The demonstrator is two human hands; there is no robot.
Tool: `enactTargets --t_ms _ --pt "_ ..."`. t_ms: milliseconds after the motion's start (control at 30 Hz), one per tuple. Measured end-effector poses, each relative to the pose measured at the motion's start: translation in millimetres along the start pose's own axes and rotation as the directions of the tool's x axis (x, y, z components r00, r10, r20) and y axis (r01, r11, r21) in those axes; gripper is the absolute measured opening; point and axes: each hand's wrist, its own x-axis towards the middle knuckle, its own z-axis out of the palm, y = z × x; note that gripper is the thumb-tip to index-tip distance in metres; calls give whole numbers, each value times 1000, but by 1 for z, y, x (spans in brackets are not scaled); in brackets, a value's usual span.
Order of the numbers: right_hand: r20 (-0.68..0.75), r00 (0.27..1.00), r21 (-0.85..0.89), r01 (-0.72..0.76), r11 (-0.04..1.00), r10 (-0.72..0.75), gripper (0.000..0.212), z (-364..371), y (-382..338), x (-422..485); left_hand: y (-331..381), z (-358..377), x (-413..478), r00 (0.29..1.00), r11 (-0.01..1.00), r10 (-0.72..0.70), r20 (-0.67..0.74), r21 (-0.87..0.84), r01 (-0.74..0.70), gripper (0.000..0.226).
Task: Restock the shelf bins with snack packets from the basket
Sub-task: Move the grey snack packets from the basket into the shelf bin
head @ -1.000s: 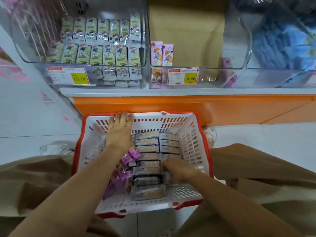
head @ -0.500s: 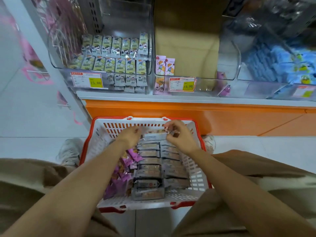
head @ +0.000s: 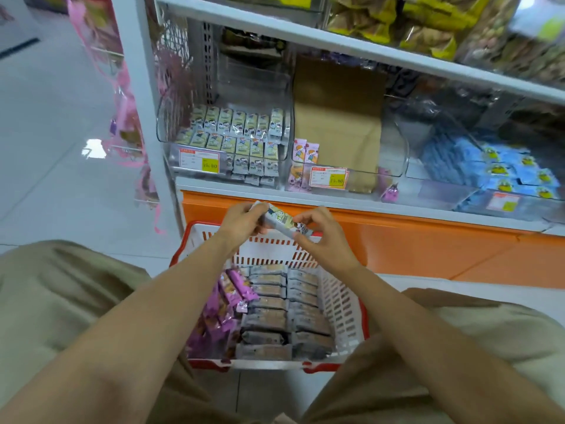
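Beige trousers [head: 61, 301] at my knees, a red-and-white basket [head: 344, 304] between them, one packet [head: 279, 218] lifted in both hands.

Rows of grey packets [head: 275, 316] lay across the basket's middle and right, purple packets [head: 218, 313] heaped along its left. Above its far rim I held the packet: my left hand [head: 241, 223] gripped one end with curled fingers, my right hand [head: 324, 237] pinched the other between thumb and fingertips. Beyond ran the orange shelf base [head: 412, 240]; on the shelf above stood a clear bin [head: 163, 127] of upright green-and-white packets [head: 241, 130], and beside it on the right a second bin [head: 394, 148] with two pink packets [head: 305, 152] at its front left.
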Motion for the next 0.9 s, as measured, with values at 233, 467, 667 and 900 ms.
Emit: enactTargets --t_ms 233,467,667,900 --pt "-14 999 -41 50 998 -51 27 -1 -44 28 27 -26 5 974 980 197 -107 41 -194 23" --pt "-213 975 -23 51 998 -55 13 0 -82 82 37 -68 25 684 577 698 -212 732 -362 36" --pt "-289 955 -116 -103 988 65 5 12 -97 155 18 -99 42 718 283 696 5 918 -279 63" --pt "-305 946 -422 -241 874 113 11 32 -92 228 1 -109 56 688 86 720 91 972 -219 85"
